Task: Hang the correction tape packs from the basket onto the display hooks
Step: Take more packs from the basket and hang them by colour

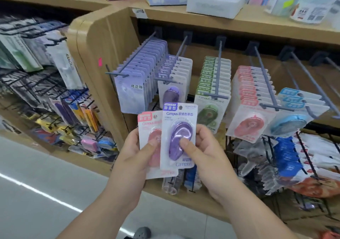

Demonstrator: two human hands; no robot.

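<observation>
The purple pack (pixel 179 137) lay in front of the pink pack (pixel 147 126), the two fanned apart, probably so each colour could be read and matched to its row. The right hand (pixel 207 156) pinched the purple one, thumb on its blister. The left hand (pixel 132 157) gripped the pink one at its edge. Both packs were held just below the hooks (pixel 218 67), not yet hung. The hooks carried a purple row (pixel 174 91), green row (pixel 207 84), pink row (pixel 246 113) and blue row (pixel 294 115). The basket was out of view.

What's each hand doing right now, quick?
Left hand: holding the pink pack.
Right hand: holding the purple pack.
</observation>
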